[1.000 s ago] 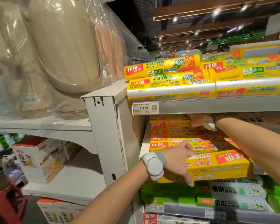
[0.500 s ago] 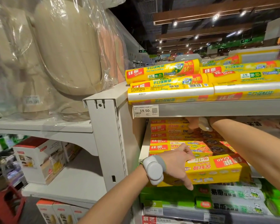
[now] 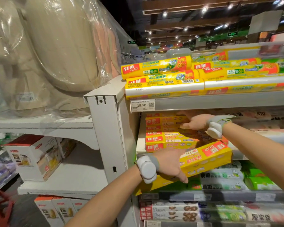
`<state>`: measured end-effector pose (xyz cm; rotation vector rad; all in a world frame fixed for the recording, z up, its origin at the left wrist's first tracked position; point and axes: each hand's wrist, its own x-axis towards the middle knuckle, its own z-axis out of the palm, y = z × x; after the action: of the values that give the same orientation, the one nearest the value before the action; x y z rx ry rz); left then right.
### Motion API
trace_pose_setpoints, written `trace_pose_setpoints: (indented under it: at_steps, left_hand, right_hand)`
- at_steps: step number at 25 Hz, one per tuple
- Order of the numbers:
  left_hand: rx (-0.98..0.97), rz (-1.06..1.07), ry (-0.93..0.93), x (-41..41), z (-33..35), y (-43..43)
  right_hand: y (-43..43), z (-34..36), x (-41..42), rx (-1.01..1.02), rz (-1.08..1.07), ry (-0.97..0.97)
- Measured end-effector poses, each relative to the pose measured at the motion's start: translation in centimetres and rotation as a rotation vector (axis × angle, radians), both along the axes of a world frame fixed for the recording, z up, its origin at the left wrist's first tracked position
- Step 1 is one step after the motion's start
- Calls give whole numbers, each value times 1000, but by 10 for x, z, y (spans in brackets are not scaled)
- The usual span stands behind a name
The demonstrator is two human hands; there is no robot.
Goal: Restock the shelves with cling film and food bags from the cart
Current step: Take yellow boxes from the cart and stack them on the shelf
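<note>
Just below the price tag (image 3: 142,105), the right grip's (image 3: 195,122) fingertips blur into the stacked boxes (image 3: 164,140). Lower still, the left grip (image 3: 169,164) covers part of the tilted yellow box (image 3: 206,159). The tag's small print is unreadable.

Yellow food bag rolls (image 3: 156,68) sit on the top shelf (image 3: 220,101) right above the 19.50 price tag (image 3: 142,105), cling film boxes (image 3: 164,141) stacked on the lower shelf (image 3: 140,141) just under it.

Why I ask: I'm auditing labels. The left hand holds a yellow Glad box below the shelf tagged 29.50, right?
No: the price tag reads 19.50, not 29.50, per the head view. The left hand does hold the yellow Glad box below it.
</note>
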<state>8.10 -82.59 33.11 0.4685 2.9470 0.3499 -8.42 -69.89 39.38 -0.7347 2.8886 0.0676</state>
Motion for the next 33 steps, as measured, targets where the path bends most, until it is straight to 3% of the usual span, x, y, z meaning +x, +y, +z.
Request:
trace_pose_setpoints:
  at_steps: [4,9,12,18,20,22,25,27,30,31,33]
  left_hand:
    - [373,-38,-144,28,-8,-6]
    - [751,255,-322,59,-13,15]
    - [942,393,-280,62,-15,42]
    - [1340,708,-166,64,-2,104]
    - [1487,845,-118,57,-4,120]
    - [1604,887,-111,57,-3,132]
    - [1745,817,-137,60,-2,137]
    - [1729,789,-162,61,0,131]
    - [1496,802,-189,57,8,103]
    - [1401,799,-152,55,11,92]
    - [1182,813,115,45,15,64]
  right_hand:
    - [35,0,45,-478,91,77]
    - [80,-20,84,-1102,-6,187]
    - [96,-29,117,-1274,-122,143]
    - [138,-42,188,-1043,-34,-254]
    - [149,-44,200,-739,102,-226]
    - [153,-50,198,-540,210,-33]
    - [159,-41,175,-525,240,-2]
    - [164,-33,155,-521,243,-96]
    - [159,-26,128,-423,256,-48]
    - [156,-26,119,-404,275,1]
    - [142,-25,100,-393,299,76]
